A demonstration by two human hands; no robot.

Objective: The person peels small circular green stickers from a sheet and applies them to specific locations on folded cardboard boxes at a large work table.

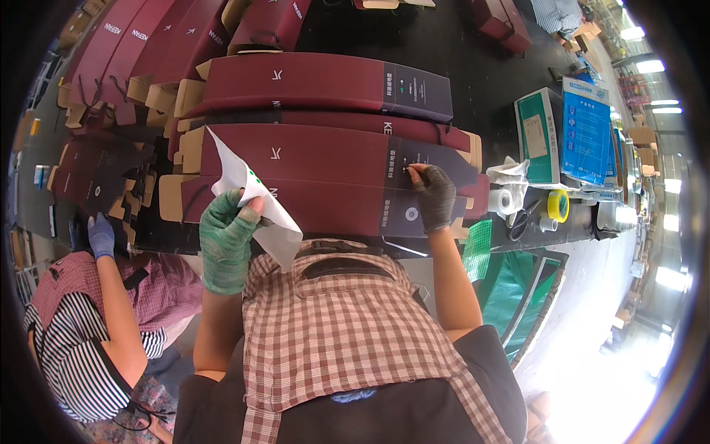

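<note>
My left hand (226,240), in a green knit glove with bare fingertips, grips a white sheet (244,183) bearing several small green dots. The sheet is bent and tilted above the boxes. My right hand (435,194), in a dark grey glove, has its bare thumb and forefinger close together at the dark printed end of a maroon cardboard box (327,155). Whether something tiny sits between those fingertips cannot be made out. Behind it lies another maroon box (310,83), with a green dot on its dark end. The near box has its end flaps spread.
More maroon boxes (111,50) with black cords lie at the back left. To the right are scissors (521,222), a yellow tape roll (558,206), a white roll (501,201) and a green-and-white carton (538,136). At left, a co-worker's gloved hand (101,236) touches dark folded cardboard (100,172).
</note>
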